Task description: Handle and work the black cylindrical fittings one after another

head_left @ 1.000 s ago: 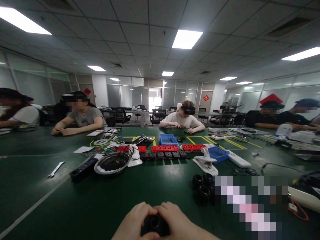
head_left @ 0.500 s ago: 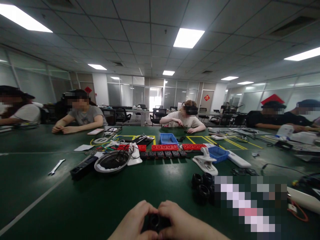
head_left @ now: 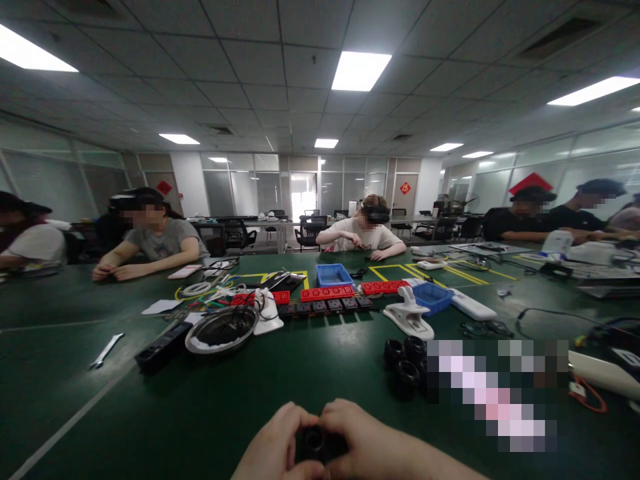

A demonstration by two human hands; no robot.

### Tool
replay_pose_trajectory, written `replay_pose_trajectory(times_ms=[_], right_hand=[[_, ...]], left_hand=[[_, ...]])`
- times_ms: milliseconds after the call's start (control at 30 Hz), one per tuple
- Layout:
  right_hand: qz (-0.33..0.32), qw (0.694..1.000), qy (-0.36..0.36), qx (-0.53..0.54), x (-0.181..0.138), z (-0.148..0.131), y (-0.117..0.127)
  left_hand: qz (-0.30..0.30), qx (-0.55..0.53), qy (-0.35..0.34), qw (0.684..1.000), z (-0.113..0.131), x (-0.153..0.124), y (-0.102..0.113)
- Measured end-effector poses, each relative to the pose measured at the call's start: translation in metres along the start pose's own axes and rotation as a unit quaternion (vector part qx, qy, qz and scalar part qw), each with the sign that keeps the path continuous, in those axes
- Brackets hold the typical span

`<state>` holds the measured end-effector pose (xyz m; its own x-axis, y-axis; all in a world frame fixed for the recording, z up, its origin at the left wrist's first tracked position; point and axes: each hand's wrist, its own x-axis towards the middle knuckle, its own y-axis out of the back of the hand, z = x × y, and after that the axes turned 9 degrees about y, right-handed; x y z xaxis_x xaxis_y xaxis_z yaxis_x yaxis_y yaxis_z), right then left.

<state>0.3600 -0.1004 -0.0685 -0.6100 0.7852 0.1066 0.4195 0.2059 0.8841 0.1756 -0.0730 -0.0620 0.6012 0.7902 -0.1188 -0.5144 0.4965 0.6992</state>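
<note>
Between my two hands, low in the middle of the view, is a small black part with a round ring-like opening point(head_left: 315, 438). My left hand point(head_left: 275, 443) grips it from the left, and my right hand point(head_left: 357, 437) curls round it from the right. Both hands have their fingertips close together on top of the part. Most of the part is hidden behind fingers, so its full shape cannot be made out. Several black wheel-like rings point(head_left: 407, 375) lie in a cluster on the table, ahead and to the right of my right hand.
On the green table point(head_left: 200, 413) are a wrench point(head_left: 107, 351), a metal bowl point(head_left: 223, 331), a black box point(head_left: 163, 345), a white clip stand point(head_left: 410, 316), red strips point(head_left: 327, 293), and blue trays point(head_left: 335, 274) point(head_left: 430, 298). A blurred patch covers the right. Several people sit around.
The view has turned slightly, so the room and table things sit a little further left. Both hands stay closed round the black part, with hardly any change in their grip.
</note>
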Motion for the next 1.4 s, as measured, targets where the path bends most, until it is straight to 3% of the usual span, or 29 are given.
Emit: replay_pose_trajectory(times_ms=[133, 267, 400, 633, 700, 900, 967, 1067, 1233, 1400], right_hand=[[0.007, 0.999, -0.025, 0.022, -0.001, 0.003, 0.001], [0.042, 0.995, -0.079, -0.051, 0.006, 0.002, -0.016], [0.027, 0.991, -0.089, -0.101, 0.009, -0.001, -0.02], [-0.041, 0.998, 0.049, -0.006, -0.003, 0.005, 0.008], [-0.047, 0.997, 0.054, 0.004, -0.003, 0.009, 0.007], [0.026, 0.991, -0.104, -0.085, 0.007, 0.001, -0.019], [0.035, 0.985, -0.119, -0.117, 0.008, -0.004, -0.022], [0.036, 0.99, -0.091, -0.097, 0.005, -0.008, -0.016], [0.002, 0.998, 0.015, 0.059, -0.005, -0.001, 0.008], [-0.042, 0.994, 0.056, 0.079, -0.005, 0.008, 0.015]], left_hand=[[-0.002, -0.003, -0.002, 1.0, 0.005, 0.0, 0.001], [0.009, 0.016, 0.045, 0.999, 0.013, -0.002, 0.003], [0.0, 0.016, 0.023, 1.0, 0.015, -0.003, 0.005], [-0.066, -0.008, 0.004, 0.998, 0.009, -0.003, 0.007], [-0.066, -0.009, 0.007, 0.998, 0.01, -0.002, 0.007], [-0.029, -0.006, 0.072, 0.997, 0.016, -0.003, 0.004], [-0.016, 0.003, 0.073, 0.997, 0.015, -0.003, 0.002], [-0.009, 0.009, 0.044, 0.999, 0.009, -0.002, 0.0], [-0.056, -0.017, -0.024, 0.998, -0.003, -0.001, 0.003], [-0.075, -0.02, -0.034, 0.996, 0.001, -0.002, 0.01]])
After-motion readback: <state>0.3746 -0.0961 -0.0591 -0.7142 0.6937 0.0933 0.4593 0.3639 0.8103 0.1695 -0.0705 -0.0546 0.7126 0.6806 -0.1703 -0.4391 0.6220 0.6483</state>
